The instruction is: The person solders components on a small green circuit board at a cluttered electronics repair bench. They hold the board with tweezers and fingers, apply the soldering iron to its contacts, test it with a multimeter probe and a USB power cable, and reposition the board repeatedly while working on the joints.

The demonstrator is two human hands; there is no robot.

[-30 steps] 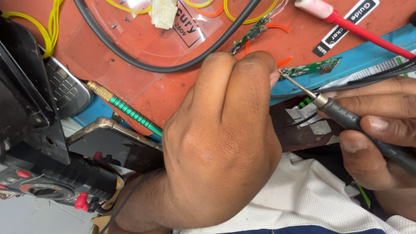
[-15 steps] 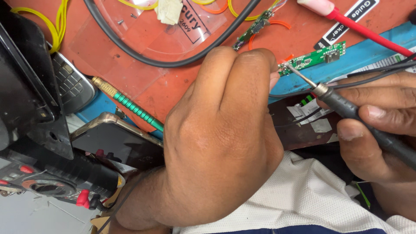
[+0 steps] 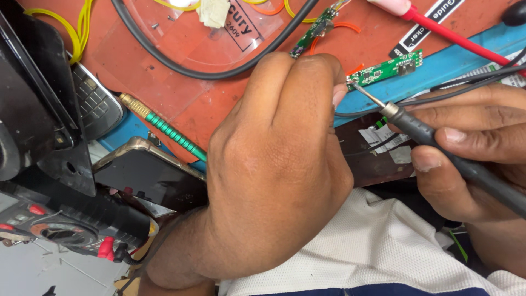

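My left hand (image 3: 274, 170) fills the middle of the view, its fingers curled down with the fingertips at the left end of a small green circuit board (image 3: 386, 68). What the fingertips pinch is hidden; a thin black wire (image 3: 356, 112) comes out from under them. My right hand (image 3: 466, 153) grips a dark soldering iron (image 3: 422, 131) like a pen. Its metal tip touches the left end of the board, right beside my left fingertips. The board lies where the red mat (image 3: 181, 98) meets a blue strip (image 3: 460, 57).
A thick black cable (image 3: 219, 71) loops over the mat by a second small board (image 3: 315, 33). A red probe (image 3: 449, 35), a green-gold screwdriver (image 3: 164, 129), a keypad phone (image 3: 96, 101), a dark smartphone (image 3: 148, 175), a multimeter (image 3: 55, 230) and yellow wires (image 3: 71, 27) lie around. A white cloth (image 3: 383, 246) lies below.
The whole scene has drifted slightly upward in the frame. The iron's tip stays at the board's left end, and both hands keep their grips.
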